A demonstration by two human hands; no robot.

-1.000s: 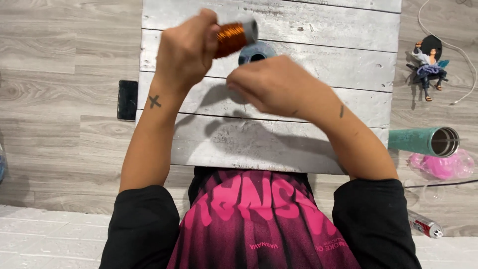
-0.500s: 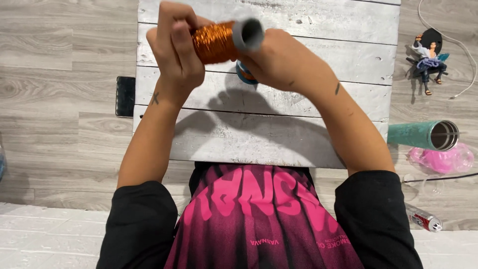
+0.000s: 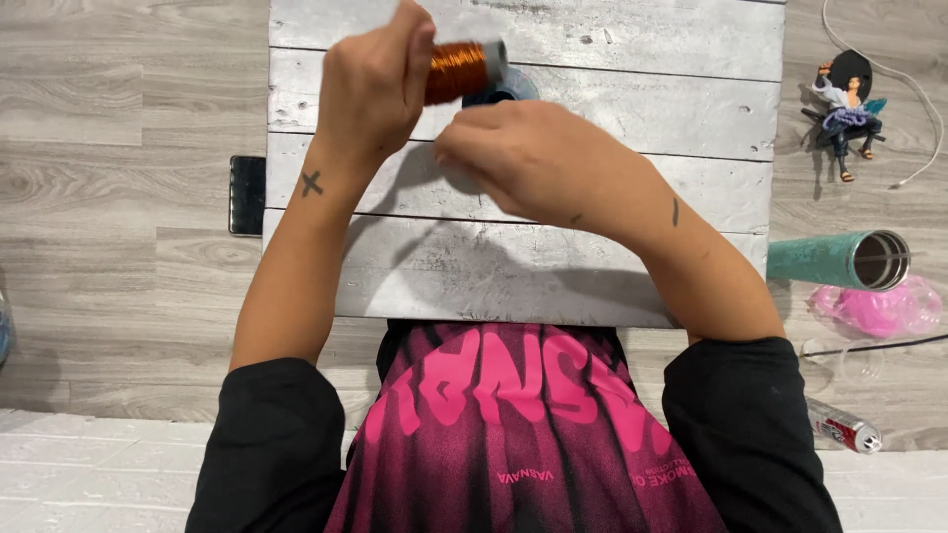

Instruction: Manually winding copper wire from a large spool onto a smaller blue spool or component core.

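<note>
A whitewashed plank tabletop [image 3: 553, 266] lay over the grey wood floor [image 3: 118, 128]. Above its far edge my left hand [image 3: 370, 84] clenched a spool of copper wire [image 3: 456, 71], lifted clear of the planks, probably so it could feed freely. My right hand [image 3: 528, 158] hovered just beside and below it, fingers [image 3: 464, 148] curled; whether they pinched a strand I could not tell. A bluish round thing [image 3: 506, 89] peeked out behind. A dark phone [image 3: 247, 194] lay off the left edge, a teal tumbler [image 3: 839, 261] off the right.
</note>
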